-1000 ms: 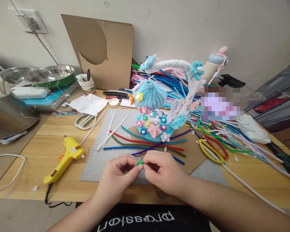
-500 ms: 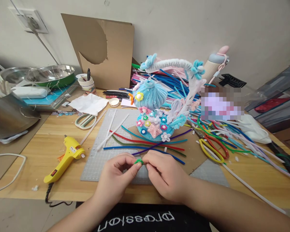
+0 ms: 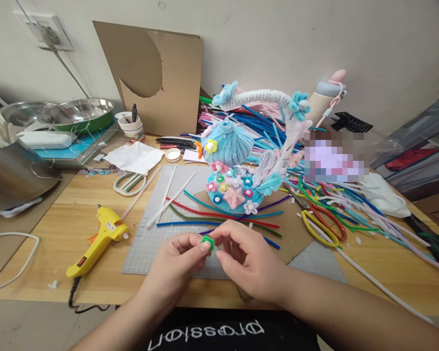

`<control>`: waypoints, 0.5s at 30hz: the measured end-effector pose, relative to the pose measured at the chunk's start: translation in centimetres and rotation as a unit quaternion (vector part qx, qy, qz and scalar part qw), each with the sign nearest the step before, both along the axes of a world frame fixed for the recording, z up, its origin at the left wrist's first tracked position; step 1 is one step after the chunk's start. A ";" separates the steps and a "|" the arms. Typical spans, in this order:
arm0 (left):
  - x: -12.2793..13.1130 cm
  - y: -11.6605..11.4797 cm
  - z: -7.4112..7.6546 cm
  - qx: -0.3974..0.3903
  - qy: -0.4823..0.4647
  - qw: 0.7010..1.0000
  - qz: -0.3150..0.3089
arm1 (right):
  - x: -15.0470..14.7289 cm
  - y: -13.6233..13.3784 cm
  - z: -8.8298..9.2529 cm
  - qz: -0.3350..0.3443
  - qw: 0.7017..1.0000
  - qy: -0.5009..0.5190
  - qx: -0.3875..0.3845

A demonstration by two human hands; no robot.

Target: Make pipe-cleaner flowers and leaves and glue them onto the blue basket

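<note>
My left hand pinches a small curled green pipe cleaner between thumb and fingers, above the front of the grey cutting mat. My right hand is just right of it, thumb and index finger apart; the index fingertip is close to the green piece, and I cannot tell if it touches. Beyond my hands lie several loose pipe cleaners, among them a red one and a blue one. Behind these stands a fuzzy lamp-like craft with a blue shade, a white arched stem and a flower-covered base.
A yellow glue gun lies at left, with scissors beyond it. Heaped pipe cleaners fill the back, and yellow-handled pliers lie at right. Cardboard leans on the wall; a metal pot is far left.
My right thumb and index finger have parted from the green pipe cleaner. It stays in my left hand, slightly further left and turned to show more of its curl.
</note>
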State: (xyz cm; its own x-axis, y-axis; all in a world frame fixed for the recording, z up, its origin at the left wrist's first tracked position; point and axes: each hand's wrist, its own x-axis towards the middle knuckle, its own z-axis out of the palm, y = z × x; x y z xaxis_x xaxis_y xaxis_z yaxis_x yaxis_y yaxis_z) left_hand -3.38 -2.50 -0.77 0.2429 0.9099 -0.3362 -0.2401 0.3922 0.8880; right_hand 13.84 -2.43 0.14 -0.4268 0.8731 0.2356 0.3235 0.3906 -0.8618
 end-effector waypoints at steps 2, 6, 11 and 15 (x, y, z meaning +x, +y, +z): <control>0.0 -0.1 -0.2 -0.079 -0.104 0.991 -0.032 | -0.1 0.4 -0.1 0.013 0.998 0.058 -0.011; 0.1 -0.4 -0.2 -0.133 -0.191 0.970 -0.070 | -0.2 0.8 -0.4 0.035 0.989 0.140 -0.023; 0.0 -0.6 -0.1 -0.121 -0.189 0.971 -0.079 | -0.2 0.7 -0.5 0.035 0.986 0.158 -0.034; -0.1 -0.4 -0.3 -0.109 -0.172 0.976 -0.075 | -0.2 0.8 -0.6 0.039 0.986 0.159 -0.024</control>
State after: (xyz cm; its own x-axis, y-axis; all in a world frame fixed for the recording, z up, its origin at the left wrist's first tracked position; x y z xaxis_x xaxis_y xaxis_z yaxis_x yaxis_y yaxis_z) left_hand -3.46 -2.94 -1.02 0.5003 0.7714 -0.3932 -0.4347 0.6165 0.6565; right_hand 13.66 -1.68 -0.44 -0.4040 0.8544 0.3267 0.0052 0.3593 -0.9332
